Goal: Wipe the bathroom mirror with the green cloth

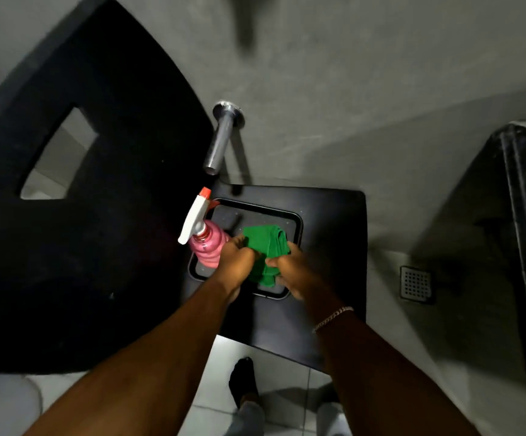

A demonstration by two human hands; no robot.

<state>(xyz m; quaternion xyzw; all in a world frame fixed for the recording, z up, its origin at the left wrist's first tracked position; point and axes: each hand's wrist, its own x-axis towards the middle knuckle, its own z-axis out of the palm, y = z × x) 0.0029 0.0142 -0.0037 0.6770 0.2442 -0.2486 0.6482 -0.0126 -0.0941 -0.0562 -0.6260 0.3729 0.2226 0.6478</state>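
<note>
A green cloth [266, 247] hangs bunched over the black sink basin [293, 215]. My left hand [236, 262] grips its left edge and my right hand [296, 273] pinches its right side, so both hands hold it between them. A pink spray bottle [209, 247] with a white and red trigger head stands at the basin's left rim, touching my left hand's side. No mirror glass shows in this downward view.
A chrome spout [220, 140] juts from the grey wall above the basin. A large black panel [82, 199] fills the left. A floor drain [415, 283] lies to the right, beside a dark frame [519, 215]. My foot [242, 379] stands on white tiles.
</note>
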